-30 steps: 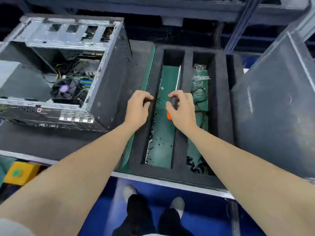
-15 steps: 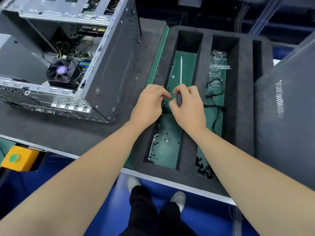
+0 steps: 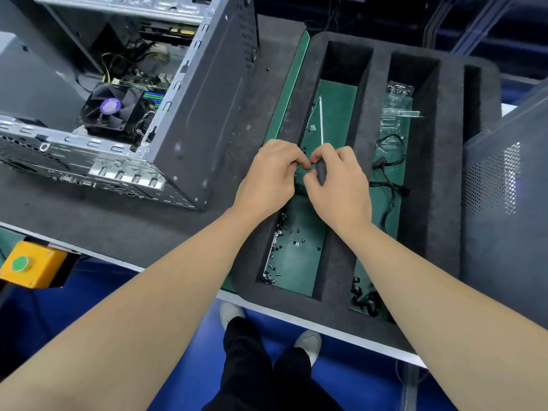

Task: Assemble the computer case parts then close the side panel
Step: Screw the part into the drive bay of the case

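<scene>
The open computer case (image 3: 189, 123) lies on the grey mat at the left, its fan and motherboard showing. A perforated side panel (image 3: 504, 209) stands at the right edge. Between them sits a black foam tray (image 3: 439, 188) with long slots. Over its left slot my right hand (image 3: 338, 185) grips the dark handle of a screwdriver (image 3: 321, 120), whose thin metal shaft points away from me. My left hand (image 3: 269, 176) is beside it with curled fingertips that meet the right hand's fingers; whether they pinch a screw is hidden. Several small black screws (image 3: 292, 241) lie on the slot's green floor.
Black cables (image 3: 388, 173) and a clear plastic package (image 3: 398, 102) lie in the tray's middle slot. A yellow box with a green button (image 3: 29, 265) hangs off the bench's front edge at the left. My feet stand on blue floor below.
The view has tilted down and closer to the tray. My hands have drawn together over the left slot, and the screwdriver's orange part is now hidden in my right hand.
</scene>
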`<state>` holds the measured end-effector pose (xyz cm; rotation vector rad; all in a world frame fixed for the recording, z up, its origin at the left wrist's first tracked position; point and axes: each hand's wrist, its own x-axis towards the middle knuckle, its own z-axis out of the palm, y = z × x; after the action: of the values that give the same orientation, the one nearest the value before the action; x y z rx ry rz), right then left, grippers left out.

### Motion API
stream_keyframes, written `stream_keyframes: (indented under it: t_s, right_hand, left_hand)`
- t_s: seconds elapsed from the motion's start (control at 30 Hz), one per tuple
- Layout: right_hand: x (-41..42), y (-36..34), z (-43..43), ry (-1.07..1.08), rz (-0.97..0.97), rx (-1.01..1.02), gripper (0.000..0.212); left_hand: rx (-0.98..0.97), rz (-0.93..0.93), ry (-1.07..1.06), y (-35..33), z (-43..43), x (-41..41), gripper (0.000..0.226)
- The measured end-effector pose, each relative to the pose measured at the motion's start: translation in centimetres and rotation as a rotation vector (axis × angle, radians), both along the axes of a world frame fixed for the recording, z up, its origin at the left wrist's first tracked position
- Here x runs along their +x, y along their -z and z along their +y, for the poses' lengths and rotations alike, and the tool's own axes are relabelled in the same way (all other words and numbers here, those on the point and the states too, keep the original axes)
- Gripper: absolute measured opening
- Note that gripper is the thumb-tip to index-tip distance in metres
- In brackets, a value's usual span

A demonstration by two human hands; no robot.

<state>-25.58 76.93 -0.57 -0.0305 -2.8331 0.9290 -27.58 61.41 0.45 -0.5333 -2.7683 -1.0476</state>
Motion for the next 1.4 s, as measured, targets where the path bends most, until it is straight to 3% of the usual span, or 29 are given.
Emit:
stream_keyframes:
  t_s: [0.27, 0.4, 0.5, 0.57, 0.63, 0.83, 0.93, 1.1, 1.3, 1.4]
  right_hand:
    - [0.1, -0.2, -0.1, -0.006, 0.024, -0.018, 0.014]
    - [0.1, -0.4, -0.1, 0.001, 0.053, -0.038, 0.012]
    - [0.2, -0.6, 0.0, 0.018, 0.057, -0.107, 0.012]
    - [0.2, -0.7, 0.1, 0.022, 0.053, -0.133, 0.011]
    - [0.2, -0.8, 0.1, 0.023, 0.037, -0.134, 0.011]
    - [0.4, -1.0, 0.2, 0.017, 0.009, -0.125, 0.012]
    - [0.4, -1.0, 0.2, 0.012, 0.010, -0.129, 0.012]
    - [0.5, -1.1, 0.2, 0.018, -0.004, -0.125, 0.012]
    - [0.5, -1.3, 0.2, 0.008, -0.025, -0.115, 0.013]
    - [0.5, -1.3, 0.2, 0.005, -0.029, -0.122, 0.013]
  left_hand:
    - [0.030, -0.029, -0.049, -0.2, 0.2, -0.2, 0.027]
    - [-0.053, 0.010, 0.072, -0.3, 0.2, 0.2, 0.014]
    - [-0.242, -0.029, 0.292, -1.5, -0.3, 1.0, 0.013]
    - [-0.587, 0.022, 0.562, -1.7, -0.6, 1.4, 0.008]
    - [-0.947, 0.031, 0.780, -1.8, -0.5, 1.9, 0.019]
    - [-1.213, -0.313, 0.882, -2.1, 3.4, 3.6, 0.032]
    - [-1.393, -0.249, 0.815, -0.8, 4.1, 5.4, 0.012]
    - [-1.392, -0.228, 0.740, -0.3, 4.2, 5.5, 0.031]
    - [-1.346, -0.270, 0.771, 0.5, 4.0, 5.3, 0.017]
    - [-1.279, -0.317, 0.753, 0.5, 4.1, 5.0, 0.024]
